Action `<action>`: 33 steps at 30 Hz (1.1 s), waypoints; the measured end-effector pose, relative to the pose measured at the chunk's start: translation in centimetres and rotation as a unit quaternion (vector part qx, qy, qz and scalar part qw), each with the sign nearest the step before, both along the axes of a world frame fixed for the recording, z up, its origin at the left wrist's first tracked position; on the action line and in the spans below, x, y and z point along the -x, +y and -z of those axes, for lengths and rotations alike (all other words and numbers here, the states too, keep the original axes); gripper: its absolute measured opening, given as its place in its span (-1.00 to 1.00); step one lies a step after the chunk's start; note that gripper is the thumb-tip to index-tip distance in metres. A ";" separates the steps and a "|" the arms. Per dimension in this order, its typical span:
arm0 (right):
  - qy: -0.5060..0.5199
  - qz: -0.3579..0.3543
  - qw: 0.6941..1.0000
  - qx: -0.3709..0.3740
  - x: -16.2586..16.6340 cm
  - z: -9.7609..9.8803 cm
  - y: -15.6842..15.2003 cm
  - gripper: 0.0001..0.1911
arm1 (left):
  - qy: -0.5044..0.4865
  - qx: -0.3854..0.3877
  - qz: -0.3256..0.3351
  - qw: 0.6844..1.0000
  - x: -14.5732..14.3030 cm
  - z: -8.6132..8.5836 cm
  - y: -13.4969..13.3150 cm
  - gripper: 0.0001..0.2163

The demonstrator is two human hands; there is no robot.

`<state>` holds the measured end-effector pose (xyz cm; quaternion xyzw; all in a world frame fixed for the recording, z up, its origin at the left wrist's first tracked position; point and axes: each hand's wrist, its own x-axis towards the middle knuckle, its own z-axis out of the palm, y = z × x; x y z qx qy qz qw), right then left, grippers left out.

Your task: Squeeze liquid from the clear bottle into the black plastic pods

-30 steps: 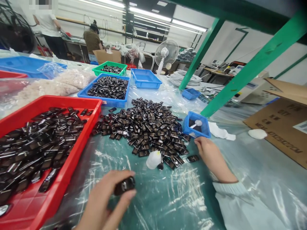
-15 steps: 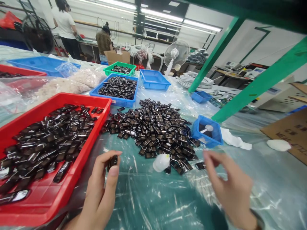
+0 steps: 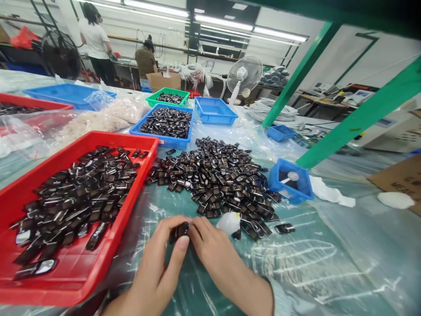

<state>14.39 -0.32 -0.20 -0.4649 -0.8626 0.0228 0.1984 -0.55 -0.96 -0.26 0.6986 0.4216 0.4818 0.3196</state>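
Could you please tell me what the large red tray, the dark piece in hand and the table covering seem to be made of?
Large red tray: probably moulded plastic, semi-glossy, judging by its even colour and rounded corners.
Dark piece: perhaps glossy plastic, given its bright highlights; glass is possible.
Table covering: likely clear, shiny plastic film, from its creases and streaky reflections.

Over a green plastic-covered tabletop (image 3: 190,283), a left hand (image 3: 153,263) pinches a small, glossy black rectangular piece (image 3: 176,233), with the right hand (image 3: 215,252) at its end. Beyond lies a heap of similar pieces (image 3: 223,175) between a large red plastic tray (image 3: 72,267) and a small blue bin (image 3: 296,195).
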 end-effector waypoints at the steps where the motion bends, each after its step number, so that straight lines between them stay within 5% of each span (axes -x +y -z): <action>1: 0.027 0.000 1.000 0.013 -0.3 -0.4 -0.3 -0.75 | 0.008 -0.010 0.006 1.000 0.0 0.0 0.0 -0.83; 6: 0.252 0.012 0.960 0.123 -1.6 -3.2 -2.0 -0.86 | 0.068 -0.081 0.036 0.994 0.2 -0.1 0.4 -0.81; 11: 0.602 -0.002 0.694 0.394 -2.0 -4.0 -2.4 -0.87 | 0.082 -0.130 0.086 0.984 0.2 -0.2 0.9 -0.80; 14: 0.646 -0.010 0.627 0.435 -1.9 -4.0 -2.2 -0.84 | 0.087 -0.138 0.112 0.980 0.3 -0.1 0.9 -0.79; 17: 0.660 -0.008 0.605 0.447 -2.0 -4.0 -2.2 -0.82 | 0.085 -0.151 0.131 0.976 0.4 -0.1 0.8 -0.77; 24: 0.638 0.023 0.607 0.473 -2.3 -4.0 -2.4 -0.78 | 0.080 -0.160 0.144 0.973 0.3 -0.1 0.8 -0.74; 29: 0.641 0.002 0.554 0.531 -1.9 -3.1 -2.5 -0.69 | 0.083 -0.249 0.119 0.958 0.1 0.3 0.8 -0.71; 33: 0.615 -0.024 0.575 0.539 -1.5 -3.0 -3.0 -0.63 | 0.129 -0.295 0.109 0.940 0.4 -0.5 -0.1 -0.71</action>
